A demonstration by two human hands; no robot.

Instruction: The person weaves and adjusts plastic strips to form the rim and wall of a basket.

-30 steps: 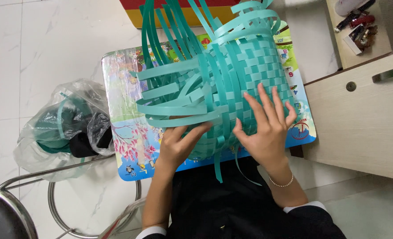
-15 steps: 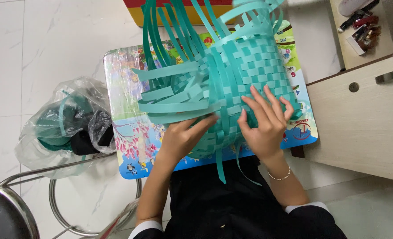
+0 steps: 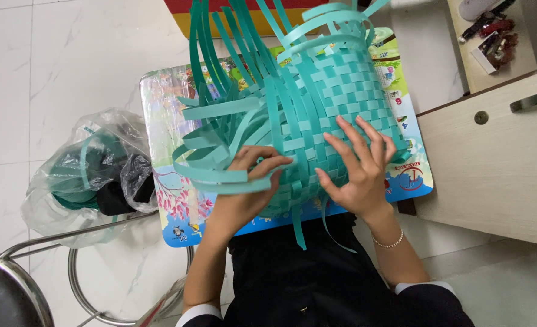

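Observation:
A half-woven teal basket [image 3: 335, 103] made of flat plastic strips lies on its side on a small table with a colourful picture top [image 3: 165, 121]. Loose strips [image 3: 214, 139] fan out to the left and upward. My left hand [image 3: 247, 184] pinches one loose teal strip at the basket's lower left. Spread flat with its fingers apart, my right hand [image 3: 359, 166] presses on the woven wall at the lower right. A thin bracelet circles my right wrist.
A clear plastic bag [image 3: 87, 175] with teal strip and dark items sits on the floor at left. A metal stool [image 3: 14, 284] stands at the lower left. A wooden cabinet [image 3: 492, 163] with a drawer handle flanks the right.
My left hand has slid left and curled around a loose strip. The right hand has stayed spread on the weave. The basket has tipped slightly.

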